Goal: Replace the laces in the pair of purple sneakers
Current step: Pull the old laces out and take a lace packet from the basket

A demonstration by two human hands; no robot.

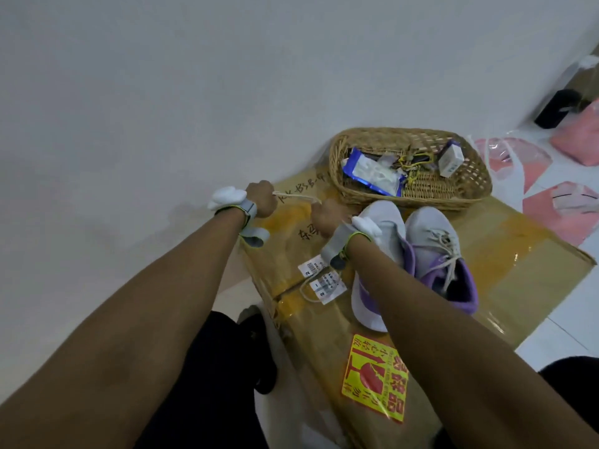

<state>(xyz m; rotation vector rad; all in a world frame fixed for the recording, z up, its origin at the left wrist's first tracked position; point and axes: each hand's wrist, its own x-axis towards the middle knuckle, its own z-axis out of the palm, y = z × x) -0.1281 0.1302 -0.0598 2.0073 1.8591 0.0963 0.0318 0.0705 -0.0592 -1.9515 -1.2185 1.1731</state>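
Hands work above a cardboard box (324, 319) that serves as the work surface. Both arms reach forward from the lower edge of the view.

Left hand (261, 199): fingers clenched around one end of a cream lace (296, 197). A grey wrist strap (249, 210) with a white block on it sits behind the hand.

Right hand (328, 216): fingers closed on the other part of the same lace. A matching strap (337, 244) wraps this wrist. The lace runs in a short taut span between the two fists, above the box top and left of the shoes.

Sneakers: two grey-and-purple shoes stand side by side on the box, toes pointing toward the basket (411, 170). The left sneaker (385, 228) lies partly under the right forearm; its eyelets are hidden, so its lacing cannot be told. The right sneaker (440, 254) carries a pale lace, loose across the tongue.

Basket: a wicker tray rests at the far end of the box, touching the wall (162, 92). It holds a blue-and-white packet (372, 173), a small white box (451, 160) and tangled cords.

Box markings: two white labels (321, 277) near the right wrist, handwriting near the hands, and a yellow-and-red sticker (377, 380) close to the viewer. A loop of cream cord lies beside the labels.

Floor, right side: pink bags (518, 163) lie on white tiles, well apart from the shoes.
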